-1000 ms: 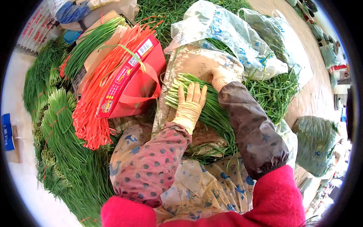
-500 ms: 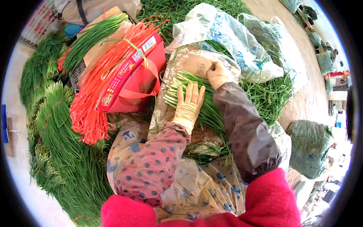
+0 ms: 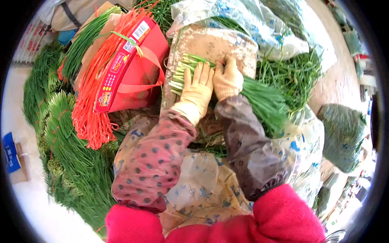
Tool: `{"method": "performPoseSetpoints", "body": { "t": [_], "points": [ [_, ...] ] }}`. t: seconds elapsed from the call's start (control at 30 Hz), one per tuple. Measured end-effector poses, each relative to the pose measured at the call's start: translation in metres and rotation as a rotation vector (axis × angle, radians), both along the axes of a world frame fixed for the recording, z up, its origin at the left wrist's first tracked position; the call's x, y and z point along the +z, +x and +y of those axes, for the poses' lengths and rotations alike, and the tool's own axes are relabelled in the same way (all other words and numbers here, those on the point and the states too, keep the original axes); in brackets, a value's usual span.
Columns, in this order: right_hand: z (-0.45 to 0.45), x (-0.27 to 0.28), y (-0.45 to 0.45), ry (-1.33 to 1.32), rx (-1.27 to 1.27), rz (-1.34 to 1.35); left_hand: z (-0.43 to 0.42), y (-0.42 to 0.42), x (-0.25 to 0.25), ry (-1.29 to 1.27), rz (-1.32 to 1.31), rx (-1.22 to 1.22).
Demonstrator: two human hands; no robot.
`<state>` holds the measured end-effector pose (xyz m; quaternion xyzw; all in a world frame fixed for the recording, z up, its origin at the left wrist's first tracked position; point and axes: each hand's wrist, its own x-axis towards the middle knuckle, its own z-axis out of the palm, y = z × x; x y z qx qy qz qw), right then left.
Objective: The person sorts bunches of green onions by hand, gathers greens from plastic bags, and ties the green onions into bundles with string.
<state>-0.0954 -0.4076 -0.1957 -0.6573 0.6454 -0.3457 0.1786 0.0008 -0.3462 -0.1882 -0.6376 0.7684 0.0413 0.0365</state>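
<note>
A bunch of green chives [image 3: 261, 97] with pale cut ends [image 3: 186, 65] lies across a dirt-smeared board [image 3: 219, 42]. My left hand [image 3: 198, 87], in a cream glove, rests flat over the stalks near the pale ends, fingers stretched out. Right beside it, my right hand [image 3: 228, 81], in a knitted glove, is closed around the bunch with its fingers curled; the fingertips are partly hidden. The green leaves trail out to the right from under my right hand.
A red bag [image 3: 139, 77] with orange-red ties [image 3: 91, 101] draped over it stands left of the board. Tied bunches of chives [image 3: 77, 137] are heaped further left. Clear plastic bags [image 3: 239, 20] and loose greens [image 3: 291, 77] lie behind and to the right; a filled bag [image 3: 342, 133] sits far right.
My right hand has come down and left onto the bunch, next to my left hand. The leaves have swung out to the right. The view has shifted slightly.
</note>
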Motion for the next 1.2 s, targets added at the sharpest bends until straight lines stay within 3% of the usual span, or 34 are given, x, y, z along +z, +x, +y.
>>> {"method": "performPoseSetpoints", "body": {
  "t": [0.03, 0.1, 0.2, 0.23, 0.27, 0.3, 0.37, 0.5, 0.63, 0.7, 0.8, 0.83, 0.9, 1.0, 1.07, 1.2],
  "points": [
    [-0.004, -0.004, -0.004, 0.042, 0.009, -0.019, 0.003, 0.012, 0.030, 0.040, 0.353, -0.022],
    [-0.011, -0.018, -0.009, 0.000, 0.056, -0.101, 0.014, 0.034, 0.057, -0.231, 0.747, -0.081],
    [-0.009, -0.013, -0.007, 0.097, 0.018, -0.044, 0.048, 0.054, 0.066, -0.442, 0.802, 0.275],
    [-0.008, -0.011, -0.007, 0.095, 0.021, -0.030, 0.066, 0.058, 0.044, -0.258, 1.055, 0.532],
    [-0.007, -0.006, -0.006, 0.134, 0.004, -0.009, 0.075, 0.057, 0.047, -0.248, 0.628, 0.414],
    [-0.006, -0.006, -0.006, 0.137, -0.004, -0.019, 0.081, 0.051, 0.052, 0.002, 0.366, 0.348],
    [-0.007, -0.004, -0.007, 0.133, 0.028, -0.063, 0.086, 0.036, 0.034, 0.266, 0.062, 0.318],
    [-0.008, -0.003, -0.008, 0.160, 0.033, -0.061, 0.094, 0.038, -0.026, 0.352, -0.058, 0.285],
    [-0.009, 0.005, -0.009, 0.257, 0.044, -0.054, 0.088, 0.031, -0.012, 0.360, -0.057, 0.264],
    [-0.013, 0.006, -0.009, 0.282, 0.042, -0.059, 0.082, 0.025, 0.016, 0.365, 0.066, 0.276],
    [-0.015, 0.009, -0.013, 0.394, 0.085, -0.088, 0.078, 0.020, 0.028, 0.326, 0.840, 0.413],
    [-0.014, 0.011, -0.014, 0.394, 0.084, -0.088, 0.071, 0.019, 0.033, 0.326, 0.840, 0.412],
    [-0.014, 0.014, -0.015, 0.452, 0.092, -0.143, 0.048, 0.017, 0.048, 0.721, 1.610, 0.662],
    [-0.018, -0.004, -0.023, 0.476, 0.211, -0.353, 0.024, 0.016, 0.045, 0.724, 1.789, 0.625],
    [-0.023, -0.007, -0.025, 0.515, 0.209, -0.309, 0.013, 0.018, 0.042, 0.751, 1.967, 0.583],
    [-0.030, -0.008, -0.025, 0.567, 0.211, -0.247, -0.005, 0.005, 0.036, 0.562, 1.913, 0.572]
  ]
}}
